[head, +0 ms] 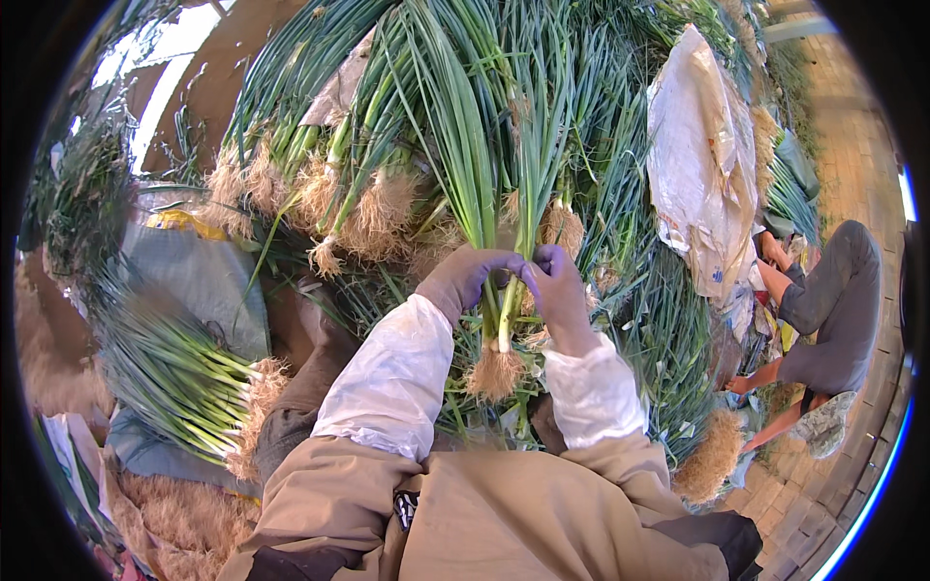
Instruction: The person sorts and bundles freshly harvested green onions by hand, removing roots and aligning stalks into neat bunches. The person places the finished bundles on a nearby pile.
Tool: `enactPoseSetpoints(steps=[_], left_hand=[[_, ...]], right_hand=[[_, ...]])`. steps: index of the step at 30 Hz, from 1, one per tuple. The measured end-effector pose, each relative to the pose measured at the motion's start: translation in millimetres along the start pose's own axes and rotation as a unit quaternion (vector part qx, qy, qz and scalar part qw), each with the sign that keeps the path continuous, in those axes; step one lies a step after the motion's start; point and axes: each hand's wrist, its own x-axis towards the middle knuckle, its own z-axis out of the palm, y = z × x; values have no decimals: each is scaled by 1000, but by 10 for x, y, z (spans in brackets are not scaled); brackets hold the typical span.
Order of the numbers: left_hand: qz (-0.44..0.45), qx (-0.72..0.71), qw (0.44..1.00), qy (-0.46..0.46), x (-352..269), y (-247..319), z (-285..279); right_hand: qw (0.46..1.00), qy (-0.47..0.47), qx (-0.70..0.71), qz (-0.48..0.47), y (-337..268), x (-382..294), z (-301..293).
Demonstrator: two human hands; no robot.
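My left hand (461, 279), in a brown and purple glove, grips a few spring onions (506, 319) in front of my chest. My right hand (563, 298), gloved alike, pinches the right-hand stalk with thumb and forefinger close to my left fingers. The stalks cross below the hands, and their bushy tan roots hang downward. Above the grip, the long green leaves fan out in two groups. Beyond my hands lies a heap of spring onions (385, 210) with roots facing me. A neat row of spring onions (182, 385) rests at my left.
A white plastic sack (701, 167) lies across the leaves on the right. Past it, another person (828, 319) bends over more spring onions beside brick paving (850, 131). A grey woven sheet (196, 283) is spread at left, with a mass of roots (189, 516) at lower left.
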Motion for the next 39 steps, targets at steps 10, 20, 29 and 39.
enactPoseSetpoints(steps=[10, 20, 29, 39], left_hand=[[76, -90, 992, -35, -4, -2, 278], [57, -30, 998, 8, -99, 289, 198], [74, 19, 997, 8, -55, 288, 135], [251, -49, 966, -22, -823, 1040, 389]], right_hand=[[981, 13, 178, 81, -46, -250, 1], [889, -61, 434, 136, 250, -1336, -539], [984, -39, -162, -66, 792, -1694, -570], [991, 45, 121, -23, 591, 518, -113]])
